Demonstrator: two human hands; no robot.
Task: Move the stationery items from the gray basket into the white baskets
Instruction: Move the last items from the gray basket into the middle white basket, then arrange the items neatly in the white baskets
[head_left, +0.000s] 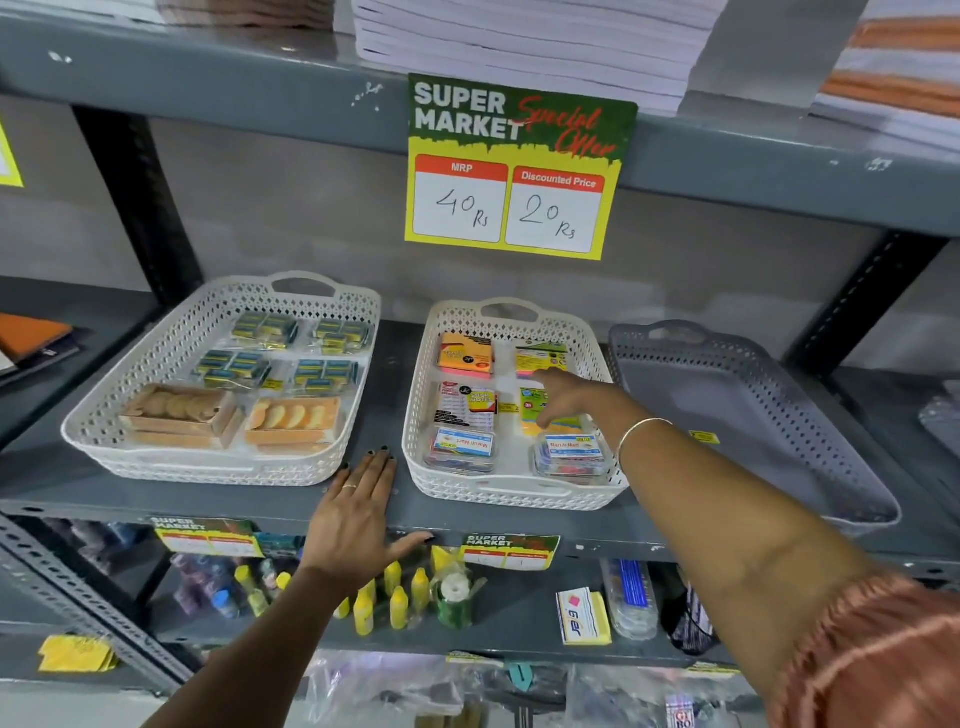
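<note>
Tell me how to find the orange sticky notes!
Look under the price sign at the middle white basket on the gray shelf. The orange sticky note pad sits in its back-left corner, the only plain orange pack there.

Two white baskets (156, 358) (421, 415) and one gray basket (810, 415) sit on a shop shelf. The left white basket holds four packs of small blue boxes (265, 328) and two tan boxes (179, 413). The right one carries four sticky-note packs (465, 353) and two clear pin boxes (461, 449). One price sign (519, 166) hangs above.
</note>
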